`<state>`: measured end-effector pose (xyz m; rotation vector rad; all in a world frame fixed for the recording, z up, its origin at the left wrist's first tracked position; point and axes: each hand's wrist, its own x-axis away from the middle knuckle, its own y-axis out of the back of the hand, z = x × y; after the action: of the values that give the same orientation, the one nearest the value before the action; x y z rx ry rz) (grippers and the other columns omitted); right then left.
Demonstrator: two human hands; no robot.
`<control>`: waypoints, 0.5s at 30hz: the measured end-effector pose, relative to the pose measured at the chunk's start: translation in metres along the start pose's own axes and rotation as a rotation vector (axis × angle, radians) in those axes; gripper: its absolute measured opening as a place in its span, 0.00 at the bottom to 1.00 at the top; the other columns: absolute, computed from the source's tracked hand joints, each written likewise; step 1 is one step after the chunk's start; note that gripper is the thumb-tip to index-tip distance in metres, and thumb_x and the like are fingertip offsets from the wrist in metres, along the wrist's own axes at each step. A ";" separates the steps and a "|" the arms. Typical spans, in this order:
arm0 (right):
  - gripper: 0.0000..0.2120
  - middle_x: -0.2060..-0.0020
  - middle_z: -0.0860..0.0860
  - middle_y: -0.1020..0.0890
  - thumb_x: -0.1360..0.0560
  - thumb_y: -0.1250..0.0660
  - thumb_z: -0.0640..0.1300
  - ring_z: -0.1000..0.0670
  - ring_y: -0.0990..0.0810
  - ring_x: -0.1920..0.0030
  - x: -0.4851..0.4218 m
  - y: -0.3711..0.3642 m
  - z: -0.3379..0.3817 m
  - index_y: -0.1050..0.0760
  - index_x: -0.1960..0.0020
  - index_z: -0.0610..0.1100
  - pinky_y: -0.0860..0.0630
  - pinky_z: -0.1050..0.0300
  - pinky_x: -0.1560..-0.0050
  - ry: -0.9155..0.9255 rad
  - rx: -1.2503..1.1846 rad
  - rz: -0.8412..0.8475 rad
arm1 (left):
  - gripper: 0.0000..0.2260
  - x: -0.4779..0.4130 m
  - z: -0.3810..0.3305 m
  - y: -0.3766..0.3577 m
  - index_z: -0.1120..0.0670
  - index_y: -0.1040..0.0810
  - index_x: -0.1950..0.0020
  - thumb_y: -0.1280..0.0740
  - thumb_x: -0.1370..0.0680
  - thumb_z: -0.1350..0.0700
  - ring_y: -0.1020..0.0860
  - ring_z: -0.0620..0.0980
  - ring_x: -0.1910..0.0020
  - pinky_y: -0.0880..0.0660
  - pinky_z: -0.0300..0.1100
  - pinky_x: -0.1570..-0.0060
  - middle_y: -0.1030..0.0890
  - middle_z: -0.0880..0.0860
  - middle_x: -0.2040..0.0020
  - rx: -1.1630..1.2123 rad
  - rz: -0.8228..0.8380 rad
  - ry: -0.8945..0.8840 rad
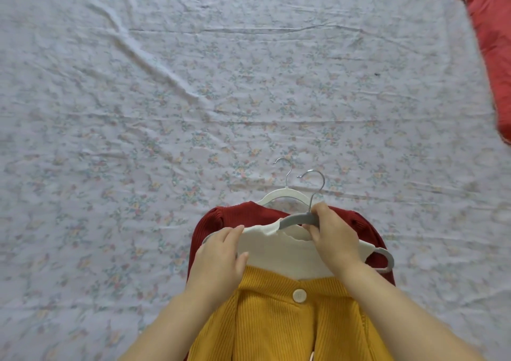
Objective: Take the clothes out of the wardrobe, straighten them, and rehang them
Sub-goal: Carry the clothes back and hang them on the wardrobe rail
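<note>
Your hands work apart, one at each side of the same garment, near the bottom centre of the view. Your right hand (331, 239) is clamped on the neck of the grey hanger (293, 219), fingers curled round its matte, flocked-looking bar just below the thin metal hook (315, 178). Your left hand (218, 258) grips the left shoulder of the white top (284, 255), thumb on the cloth and fingers over the shoulder edge.

The white top is smooth and fine, with a wavy, ruffled neckline, and sits on the grey hanger, whose curved right end pokes out past the fabric. A mustard knit (276, 327) with close vertical ribs lies over its near part, fastened with a round, pale button (299, 296).

Beneath both lies a dark red knit (235, 216), also ribbed, with rounded, puffed shoulders showing on the left and right. It hangs on a glossy white hanger (284, 194) with its own slim silver hook, just beyond the grey one.

Everything rests on a bed sheet (193, 98), pale with small faded flower sprigs and long creases. At the far right lies a coral-red quilted cloth (489, 42).
</note>
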<state>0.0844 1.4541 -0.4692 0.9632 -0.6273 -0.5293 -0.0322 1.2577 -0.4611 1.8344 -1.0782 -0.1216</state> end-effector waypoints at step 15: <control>0.16 0.70 0.65 0.27 0.36 0.23 0.40 0.62 0.29 0.71 0.162 0.150 0.130 0.23 0.51 0.48 0.34 0.69 0.69 0.121 -0.162 -0.216 | 0.18 0.113 -0.052 0.116 0.43 0.36 0.30 0.44 0.20 0.48 0.36 0.38 0.37 0.58 0.40 0.30 0.29 0.40 0.39 0.082 -0.143 -0.184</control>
<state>0.1287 1.3420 -0.2429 0.9066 -0.3676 -0.6966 -0.0099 1.1963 -0.3046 2.0041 -1.0905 -0.3412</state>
